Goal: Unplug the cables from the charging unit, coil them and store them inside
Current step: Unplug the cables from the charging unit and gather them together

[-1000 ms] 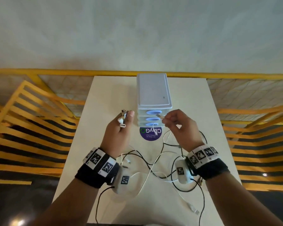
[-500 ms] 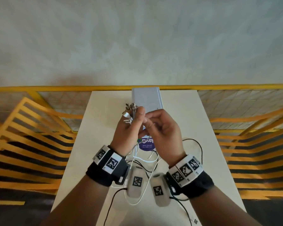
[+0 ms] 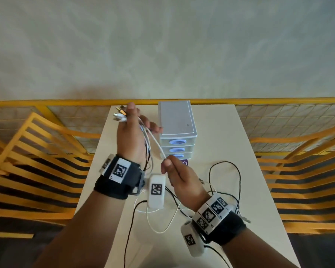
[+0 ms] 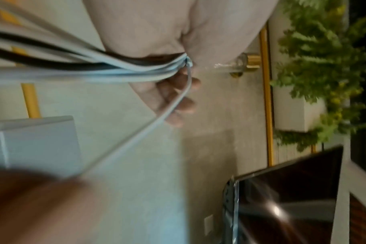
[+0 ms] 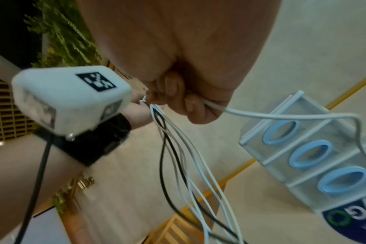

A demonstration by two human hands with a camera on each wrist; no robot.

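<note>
The charging unit [image 3: 177, 122] is a pale grey box with three blue-handled drawers, standing at the far middle of the table [image 3: 220, 132]. My left hand [image 3: 141, 120] is raised to its left and grips a bundle of white and black cables [image 3: 146, 146], whose plugs [image 3: 120, 115] stick out above the thumb. One white cable [image 3: 155, 142] runs taut from that hand down to my right hand [image 3: 166, 163], which pinches it in front of the unit. The right wrist view shows this pinch on the white cable [image 5: 240, 113] beside the drawers [image 5: 309, 156].
Slack cable lies on the table near me: black loops [image 3: 224, 171] on the right and a white loop [image 3: 162, 227] in the middle. Yellow slatted chairs [image 3: 37, 161] flank the table, and a yellow rail [image 3: 66, 102] runs behind it.
My right hand left the unit's front, met the left hand, then drew back toward me along one white cable. The left hand rose and moved left with the bundle.
</note>
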